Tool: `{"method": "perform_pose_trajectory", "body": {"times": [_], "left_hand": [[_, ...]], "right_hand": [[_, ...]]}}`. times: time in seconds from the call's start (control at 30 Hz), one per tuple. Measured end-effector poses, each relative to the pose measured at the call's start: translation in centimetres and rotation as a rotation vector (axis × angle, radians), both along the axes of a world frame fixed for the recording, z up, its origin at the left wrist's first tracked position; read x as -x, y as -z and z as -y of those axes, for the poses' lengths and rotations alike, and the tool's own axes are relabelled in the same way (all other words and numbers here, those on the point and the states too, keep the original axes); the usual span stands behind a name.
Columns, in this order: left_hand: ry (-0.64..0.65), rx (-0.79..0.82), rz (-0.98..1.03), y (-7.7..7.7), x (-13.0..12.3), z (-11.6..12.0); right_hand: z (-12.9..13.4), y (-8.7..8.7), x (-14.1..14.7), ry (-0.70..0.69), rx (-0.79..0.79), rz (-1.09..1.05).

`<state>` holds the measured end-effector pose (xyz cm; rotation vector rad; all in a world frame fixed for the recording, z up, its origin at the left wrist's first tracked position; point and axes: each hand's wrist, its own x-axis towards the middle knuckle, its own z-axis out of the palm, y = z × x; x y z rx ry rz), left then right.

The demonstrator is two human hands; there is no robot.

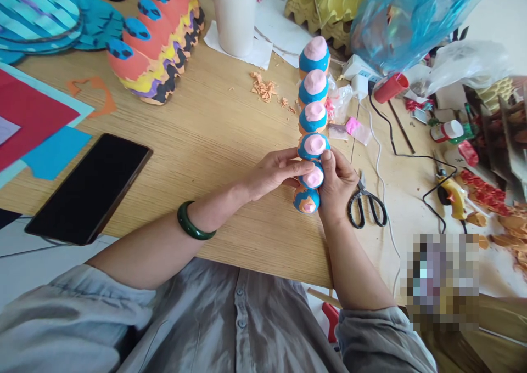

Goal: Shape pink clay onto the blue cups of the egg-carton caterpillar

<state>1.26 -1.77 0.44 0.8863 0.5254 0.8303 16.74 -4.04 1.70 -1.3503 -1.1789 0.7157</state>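
left hand (274,174), right hand (338,185), gripping painted egg-carton cups (313,145)

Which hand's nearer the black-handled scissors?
Right. The right hand is just left of the black-handled scissors, not touching them. The left hand is farther away, on the far side of the painted egg-carton cups.

The only view comes from a camera worn on the person's head, facing forward and steeply down past the grey shirt (230,318) (its buttons (241,323) show near the lower edge) onto a wooden tabletop (206,142). It looks from close above the left hand (274,173) and right hand (337,184), taking in the table around them.
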Motion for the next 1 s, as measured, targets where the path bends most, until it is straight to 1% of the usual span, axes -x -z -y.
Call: {"method": "perform_pose_trajectory", "body": {"times": [0.13,0.23,0.3,0.4,0.5,0.73,0.9,1.0], "left_hand": [[-0.024,0.022,-0.007,-0.4,0.0,0.1],[0.012,0.027,-0.003,-0.8,0.1,0.1],[0.031,0.057,0.009,-0.9,0.2,0.0],[0.026,0.098,0.013,-0.9,0.2,0.0],[0.024,0.099,-0.001,-0.9,0.2,0.1],[0.049,0.103,0.005,-1.0,0.2,0.1],[0.070,0.139,0.014,-1.0,0.3,0.0],[0.096,0.157,0.018,-0.9,0.2,-0.2]], "right_hand": [[0.0,0.0,-0.1,0.002,-0.006,0.010],[0.1,-0.1,-0.1,0.010,-0.009,0.013],[0.2,-0.1,0.0,0.022,-0.023,0.036],[0.3,0.0,0.3,0.038,-0.055,0.088],[0.4,0.1,0.5,0.053,-0.074,0.130],[0.5,0.2,0.4,0.048,-0.086,0.177],[0.4,0.7,0.1,0.037,-0.139,0.296],[0.3,0.8,0.2,0.047,-0.150,0.327]]}}
